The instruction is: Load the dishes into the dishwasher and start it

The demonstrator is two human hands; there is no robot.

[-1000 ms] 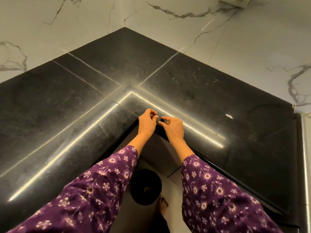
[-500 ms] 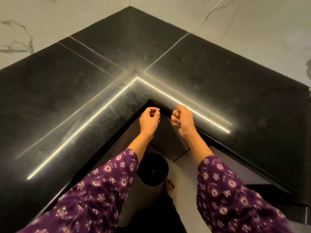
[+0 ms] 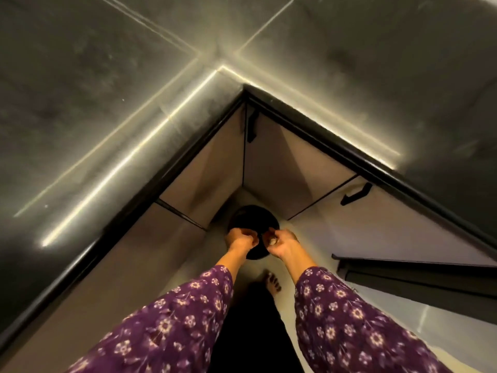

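No dishes are in view. My left hand (image 3: 239, 239) and my right hand (image 3: 279, 242) are held close together, low, above a round black bin (image 3: 252, 216) that stands on the floor in the cabinet corner. My left hand's fingers are curled and I see nothing in them. My right hand pinches a small pale scrap (image 3: 272, 241) between thumb and fingers. A dark, tilted panel (image 3: 419, 275) juts out from the cabinets at the right; it may be the dishwasher door, and its inside is hidden.
A black stone countertop (image 3: 107, 103) wraps the corner at left and top, with a bright light strip reflected in it. Beige cabinet doors with black handles (image 3: 356, 194) stand below. My bare foot (image 3: 273, 284) is on the pale floor behind the bin.
Both hands have dropped from the countertop's inner corner to just above the bin. The view has tilted down, so the marble wall is gone and the cabinets and floor show.
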